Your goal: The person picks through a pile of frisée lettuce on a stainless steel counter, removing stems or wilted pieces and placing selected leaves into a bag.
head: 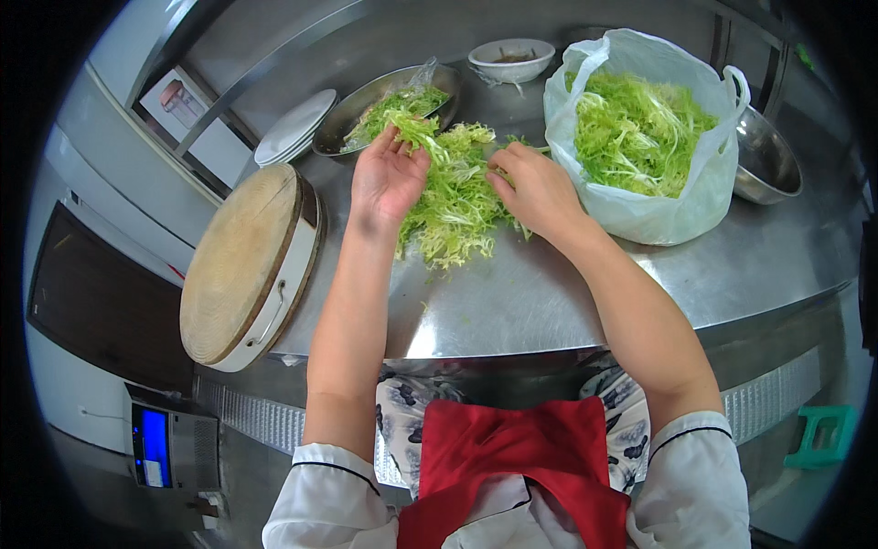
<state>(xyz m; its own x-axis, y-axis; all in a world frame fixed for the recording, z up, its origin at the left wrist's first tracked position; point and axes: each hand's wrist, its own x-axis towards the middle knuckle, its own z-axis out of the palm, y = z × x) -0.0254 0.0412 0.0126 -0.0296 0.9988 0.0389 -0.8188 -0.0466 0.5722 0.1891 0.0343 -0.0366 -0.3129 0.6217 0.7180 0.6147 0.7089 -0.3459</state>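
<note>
A loose pile of frisée lettuce point(453, 219) lies on the steel counter between my hands. My left hand point(392, 171), palm up, holds some pale green frisée leaves point(415, 128) in its curled fingers at the pile's left. On the right side of the pile, my right hand point(531, 182) is palm down with bent fingers touching the leaves; its fingertips are partly hidden, so its grip is unclear. A white plastic bag point(665, 223) full of frisée stands open just right of that hand. Behind my left hand, an oval metal dish point(329, 130) contains shredded greens and clear plastic film.
A round wooden chopping block point(240, 267) with a metal handle rests at the counter's left edge. Stacked white plates point(295, 127) are behind it. A white bowl point(511, 67) with brown contents stands at the back, and a steel bowl point(768, 165) sits right of the bag.
</note>
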